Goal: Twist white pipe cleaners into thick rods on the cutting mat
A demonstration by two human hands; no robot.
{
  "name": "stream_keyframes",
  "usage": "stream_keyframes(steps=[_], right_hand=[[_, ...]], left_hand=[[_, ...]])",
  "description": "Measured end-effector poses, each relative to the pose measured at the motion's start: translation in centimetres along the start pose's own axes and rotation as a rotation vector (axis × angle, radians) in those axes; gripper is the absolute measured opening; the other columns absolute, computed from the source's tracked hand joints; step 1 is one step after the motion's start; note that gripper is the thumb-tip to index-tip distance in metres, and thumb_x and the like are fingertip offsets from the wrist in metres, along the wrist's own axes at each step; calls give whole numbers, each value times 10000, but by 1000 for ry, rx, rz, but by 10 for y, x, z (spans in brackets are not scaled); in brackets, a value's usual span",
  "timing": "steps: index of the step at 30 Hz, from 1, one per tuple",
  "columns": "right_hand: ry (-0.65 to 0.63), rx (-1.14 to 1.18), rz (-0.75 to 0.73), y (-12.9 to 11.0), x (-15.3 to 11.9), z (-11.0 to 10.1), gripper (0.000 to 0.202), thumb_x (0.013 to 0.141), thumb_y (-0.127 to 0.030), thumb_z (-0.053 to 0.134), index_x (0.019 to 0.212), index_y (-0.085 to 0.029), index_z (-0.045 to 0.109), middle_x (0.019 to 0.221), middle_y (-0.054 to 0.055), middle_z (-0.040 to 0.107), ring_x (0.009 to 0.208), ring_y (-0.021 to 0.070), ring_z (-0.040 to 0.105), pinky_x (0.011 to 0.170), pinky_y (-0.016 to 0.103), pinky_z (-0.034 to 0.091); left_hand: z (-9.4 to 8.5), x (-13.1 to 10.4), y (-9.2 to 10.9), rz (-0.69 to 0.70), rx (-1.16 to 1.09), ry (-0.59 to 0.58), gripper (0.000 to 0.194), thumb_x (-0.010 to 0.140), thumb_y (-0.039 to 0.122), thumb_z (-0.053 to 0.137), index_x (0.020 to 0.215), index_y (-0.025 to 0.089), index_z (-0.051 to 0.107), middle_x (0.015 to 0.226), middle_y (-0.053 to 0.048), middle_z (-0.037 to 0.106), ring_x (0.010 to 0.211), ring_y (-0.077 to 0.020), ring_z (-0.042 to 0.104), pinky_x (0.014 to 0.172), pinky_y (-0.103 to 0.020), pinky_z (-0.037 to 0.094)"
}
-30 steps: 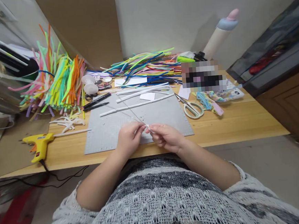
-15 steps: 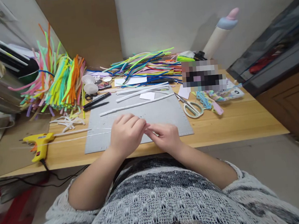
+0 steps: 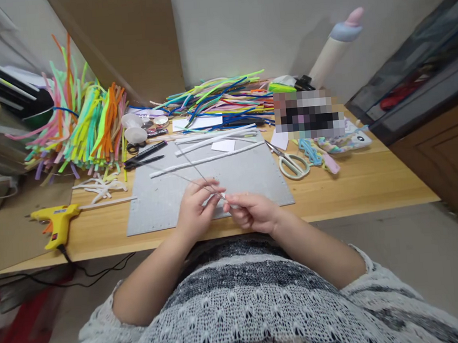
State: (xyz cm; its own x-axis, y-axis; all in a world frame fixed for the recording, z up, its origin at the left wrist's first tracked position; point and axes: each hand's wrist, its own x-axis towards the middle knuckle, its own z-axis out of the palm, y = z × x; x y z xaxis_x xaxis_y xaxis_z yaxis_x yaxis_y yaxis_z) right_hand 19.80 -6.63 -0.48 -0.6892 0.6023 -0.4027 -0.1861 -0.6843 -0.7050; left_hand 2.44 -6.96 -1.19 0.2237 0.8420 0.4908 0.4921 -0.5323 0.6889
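Two thin strands of wire [image 3: 197, 168] run from between my hands up and to the left over the grey cutting mat [image 3: 152, 209]. My left hand [image 3: 198, 205] is closed around them near their lower end, its fingers bent. At that end my right hand [image 3: 254, 212] pinches the wire between thumb and index finger, with the other fingers curled in. A small whitish bit shows at the fingertips, too small to make out. Beyond the hands, a white pipe cleaner [image 3: 208, 161] lies across the mat, with more white strips [image 3: 215, 140] behind it.
To the left lie a yellow hot glue gun [image 3: 61, 220], short white pieces [image 3: 101, 187] and black pens [image 3: 144, 157]. Scissors [image 3: 294, 166] rest at the mat's right edge. Colourful pipe cleaners stand in a bundle [image 3: 90, 124] and lie in a pile [image 3: 215, 101] at the back.
The wire strands have swung from pointing left to pointing up and away. My left hand has turned, opening its grip to show the fingers; my right hand has shifted slightly and still pinches.
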Motion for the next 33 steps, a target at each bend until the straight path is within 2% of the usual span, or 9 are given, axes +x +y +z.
stream_keyframes(steps=[5, 9, 13, 16, 19, 23, 26, 30, 33], right_hand=[[142, -58, -161, 1, 3, 0, 282, 753, -472, 607, 767, -191, 596, 432, -113, 223, 386, 48, 121, 379, 186, 84], [464, -498, -572, -1, 12, 0, 216, 779, -409, 613, 762, -202, 673, 583, -23, 562, 545, 91, 489, 520, 213, 356], [629, -1030, -764, -17, 18, 2, 230, 850, -403, 535, 970, -302, 704, 993, 17, 696, 929, 196, 600, 781, 295, 388], [667, -1286, -789, -36, 25, 3, 271, 865, -446, 500, 954, -311, 718, 894, 18, 706, 866, 196, 598, 716, 277, 350], [690, -1270, -808, -54, 40, 0, 326, 851, -489, 498, 828, -261, 730, 705, 5, 656, 721, 152, 566, 633, 250, 317], [591, -826, -814, -71, 61, -15, 287, 791, -438, 582, 745, -179, 699, 575, -20, 548, 586, 101, 482, 552, 224, 308], [353, -432, -521, -75, 66, -26, 279, 772, -433, 590, 752, -162, 649, 426, -83, 299, 401, 58, 233, 411, 208, 171], [-17, -99, -77, -70, 65, -34, 222, 818, -393, 520, 751, -184, 558, 430, -115, 174, 393, 51, 57, 372, 179, 78], [-134, -25, 27, -65, 64, -35, 229, 866, -375, 462, 763, -186, 538, 432, -116, 171, 391, 51, 56, 366, 162, 109]], left_hand=[[-3, -9, 5, -63, 36, -30, 179, 897, 270, 456, 783, 185, 564, 725, -21, 598, 689, -140, 543, 662, -282, 442], [-6, -4, 13, 108, 234, -14, 153, 895, 245, 449, 780, 182, 527, 725, -37, 566, 706, -158, 509, 650, -290, 409], [-16, 31, 10, 316, 561, 47, 175, 879, 283, 486, 740, 187, 530, 736, -52, 601, 721, -187, 506, 659, -320, 364], [-24, 65, 5, 366, 696, 104, 208, 880, 321, 486, 732, 189, 547, 716, -48, 602, 729, -196, 513, 659, -324, 342], [-26, 85, 1, 405, 674, 146, 195, 876, 339, 491, 770, 199, 576, 787, -43, 617, 814, -207, 541, 733, -343, 359], [-18, 80, -7, 323, 447, 416, 132, 843, 336, 538, 837, 218, 594, 902, -47, 607, 935, -221, 548, 870, -404, 360], [-4, 72, -25, 99, 67, 470, 130, 838, 321, 531, 813, 201, 574, 811, -36, 579, 811, -176, 557, 763, -347, 421], [10, 77, -49, -313, -629, 80, 281, 804, 407, 560, 976, 185, 567, 813, -31, 587, 635, -115, 538, 542, -243, 394], [12, 82, -56, -391, -855, -154, 283, 742, 405, 646, 864, 156, 589, 668, -1, 579, 529, -81, 487, 520, -219, 377]])
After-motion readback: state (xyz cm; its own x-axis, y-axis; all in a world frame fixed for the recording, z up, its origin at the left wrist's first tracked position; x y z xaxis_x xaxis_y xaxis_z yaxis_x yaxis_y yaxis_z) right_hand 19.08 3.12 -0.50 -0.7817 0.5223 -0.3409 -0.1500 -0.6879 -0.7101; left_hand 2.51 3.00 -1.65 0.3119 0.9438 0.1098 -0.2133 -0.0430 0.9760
